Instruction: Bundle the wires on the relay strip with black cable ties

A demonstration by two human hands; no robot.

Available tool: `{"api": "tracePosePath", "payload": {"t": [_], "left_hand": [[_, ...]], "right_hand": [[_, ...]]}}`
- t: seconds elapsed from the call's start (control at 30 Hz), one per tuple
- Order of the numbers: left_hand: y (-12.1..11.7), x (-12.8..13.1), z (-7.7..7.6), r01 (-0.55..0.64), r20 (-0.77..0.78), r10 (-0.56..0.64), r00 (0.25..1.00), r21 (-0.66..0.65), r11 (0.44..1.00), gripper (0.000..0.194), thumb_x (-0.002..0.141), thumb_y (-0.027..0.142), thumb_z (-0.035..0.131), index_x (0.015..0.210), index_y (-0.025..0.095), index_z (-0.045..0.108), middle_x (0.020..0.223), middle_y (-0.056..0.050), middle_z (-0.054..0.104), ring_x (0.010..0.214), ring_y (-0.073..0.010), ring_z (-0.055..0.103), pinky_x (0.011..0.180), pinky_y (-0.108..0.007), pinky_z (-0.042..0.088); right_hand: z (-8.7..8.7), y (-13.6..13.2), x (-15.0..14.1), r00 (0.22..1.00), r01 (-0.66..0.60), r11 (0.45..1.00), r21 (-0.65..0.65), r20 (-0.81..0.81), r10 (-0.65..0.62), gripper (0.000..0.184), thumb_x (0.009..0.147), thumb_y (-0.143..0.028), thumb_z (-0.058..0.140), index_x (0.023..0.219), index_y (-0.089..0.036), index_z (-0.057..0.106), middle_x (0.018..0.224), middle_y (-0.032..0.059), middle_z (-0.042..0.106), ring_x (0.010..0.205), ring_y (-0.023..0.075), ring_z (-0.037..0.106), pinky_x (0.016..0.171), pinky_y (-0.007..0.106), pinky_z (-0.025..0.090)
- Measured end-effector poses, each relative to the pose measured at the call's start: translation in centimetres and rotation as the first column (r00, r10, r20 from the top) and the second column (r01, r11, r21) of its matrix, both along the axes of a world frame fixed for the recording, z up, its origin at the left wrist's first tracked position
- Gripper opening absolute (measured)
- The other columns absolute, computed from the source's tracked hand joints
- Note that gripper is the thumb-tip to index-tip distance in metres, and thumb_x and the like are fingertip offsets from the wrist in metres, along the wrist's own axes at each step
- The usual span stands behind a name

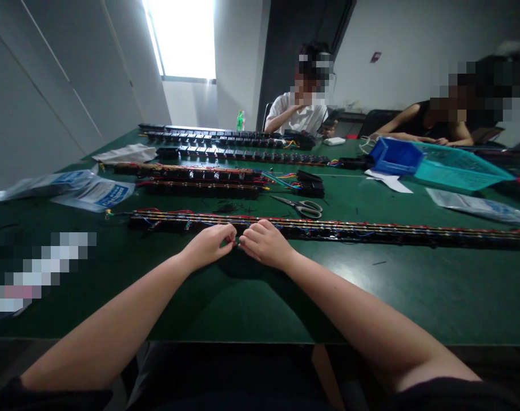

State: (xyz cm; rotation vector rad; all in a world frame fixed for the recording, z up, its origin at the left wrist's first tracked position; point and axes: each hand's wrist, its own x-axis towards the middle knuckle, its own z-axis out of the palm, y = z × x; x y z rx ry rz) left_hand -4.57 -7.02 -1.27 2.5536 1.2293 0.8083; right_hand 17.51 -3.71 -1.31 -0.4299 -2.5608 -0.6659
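A long black strip of components with red, yellow and blue wires [371, 231] lies across the green table [251, 302] in front of me. My left hand [210, 244] and my right hand [263, 242] meet at the strip's near edge, fingers curled and pinched together at one spot. What they pinch is too small to make out. Grey-handled scissors [300, 206] lie just beyond the strip.
More wired strips [186, 171] lie in rows farther back. Plastic bags [92, 191] sit at the left, a blue bin [394, 155] and a teal basket [456, 165] at the right. Two people sit at the far side. A green bottle [240, 121] stands near the wall.
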Motion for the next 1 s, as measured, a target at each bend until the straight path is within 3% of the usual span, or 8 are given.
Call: {"api": "tracePosePath", "payload": {"t": [0.33,0.5,0.67,0.83,0.9,1.0], "left_hand": [[-0.2,0.8,-0.3,-0.047,0.097,0.035,0.995,0.122,0.991,0.005,0.093,0.022,0.053,0.089,0.02,0.054,0.086,0.0,0.065,0.08,-0.0132,0.062,0.077,-0.027,0.051],[0.0,-0.2,0.1,-0.132,0.064,0.121,0.991,0.219,0.967,0.01,0.095,0.027,0.052,0.097,0.019,0.058,0.1,-0.006,0.067,0.098,-0.0195,0.062,0.093,-0.036,0.05],[1.1,-0.1,-0.2,-0.186,-0.06,0.211,0.976,0.282,0.941,0.018,0.096,0.031,0.049,0.103,0.019,0.062,0.108,-0.008,0.069,0.102,-0.0245,0.062,0.096,-0.043,0.048],[3.4,1.9,-1.2,-0.226,-0.17,0.284,0.944,0.294,0.929,0.048,0.091,0.048,0.058,0.127,0.016,0.055,0.133,-0.015,0.06,0.12,-0.0329,0.056,0.1,-0.048,0.044],[4.0,2.3,-1.6,-0.223,-0.208,0.287,0.935,0.282,0.933,0.05,0.09,0.052,0.059,0.126,0.016,0.056,0.125,-0.015,0.064,0.115,-0.0316,0.06,0.096,-0.045,0.046],[4.2,2.2,-1.8,-0.214,-0.247,0.281,0.927,0.266,0.94,0.038,0.095,0.046,0.054,0.119,0.017,0.058,0.11,-0.011,0.069,0.102,-0.0269,0.064,0.088,-0.04,0.048]], "right_hand": [[-0.4,0.5,0.4,0.994,-0.048,0.996,-0.08,-0.103,0.04,0.017,0.099,-0.022,0.048,0.092,-0.02,0.063,0.086,0.0026,0.068,0.085,0.0167,0.053,0.083,0.034,0.037],[-0.2,1.4,1.6,0.956,0.032,0.984,-0.175,-0.282,-0.081,0.012,0.097,-0.019,0.05,0.099,-0.02,0.062,0.093,0.0041,0.071,0.09,0.0185,0.057,0.084,0.035,0.041],[-0.5,2.2,2.3,0.903,0.111,0.963,-0.245,-0.38,-0.2,0.016,0.098,-0.02,0.049,0.108,-0.021,0.061,0.089,0.0042,0.071,0.086,0.019,0.06,0.08,0.034,0.043],[-0.8,2.7,2.3,0.884,0.188,0.94,-0.286,-0.367,-0.289,0.021,0.096,-0.017,0.047,0.111,-0.017,0.061,0.093,0.0073,0.071,0.088,0.0212,0.06,0.08,0.035,0.042],[-0.8,2.9,2.4,0.883,0.219,0.929,-0.299,-0.344,-0.32,0.018,0.095,-0.016,0.047,0.105,-0.017,0.063,0.091,0.0084,0.071,0.085,0.0225,0.059,0.079,0.036,0.041],[-0.5,2.9,2.6,0.886,0.238,0.918,-0.316,-0.318,-0.339,0.016,0.095,-0.017,0.047,0.098,-0.017,0.063,0.085,0.0082,0.069,0.079,0.0229,0.058,0.076,0.036,0.04]]}}
